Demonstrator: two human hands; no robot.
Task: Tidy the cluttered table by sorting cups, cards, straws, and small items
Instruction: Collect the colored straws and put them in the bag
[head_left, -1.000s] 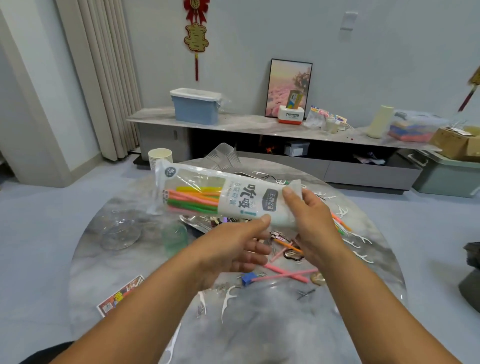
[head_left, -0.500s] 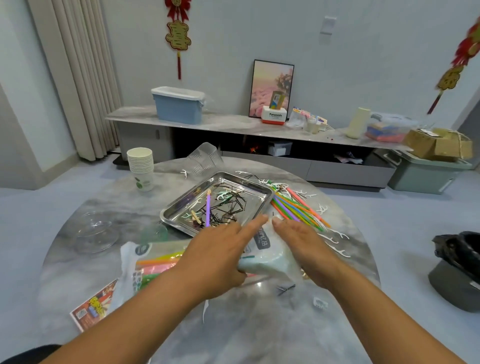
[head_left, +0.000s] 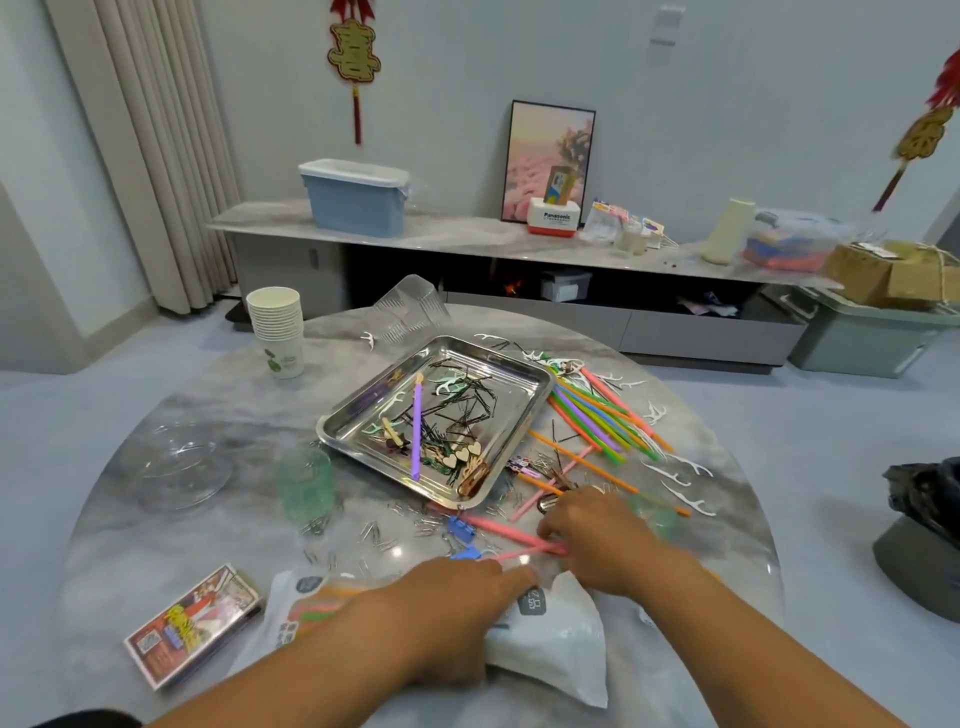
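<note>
The white straw bag (head_left: 553, 626) lies flat near the table's front edge, with colored straws showing through its left end. My left hand (head_left: 457, 597) rests on the bag, fingers stretched out to the right. Just beyond it, my right hand (head_left: 597, 540) pinches the end of a pink straw (head_left: 498, 527) lying loose on the table. More loose straws (head_left: 602, 415) fan out to the right of the steel tray (head_left: 332, 436), which holds hairpins, a purple straw and wooden hearts. A stack of paper cups (head_left: 278, 322) stands at the back left. A card box (head_left: 192, 623) lies front left.
On the round marble table (head_left: 208, 530) are a clear dish (head_left: 176, 467), a green see-through cup (head_left: 306, 488), a clear cup on its side (head_left: 410, 306), blue binder clips (head_left: 460, 527), scattered paper clips and white floss picks (head_left: 685, 493). A black bin (head_left: 924, 519) stands at the right.
The straw bag came down from mid-air onto the table's front. My right hand let go of it and moved to the pink straws. My left hand stays on the bag.
</note>
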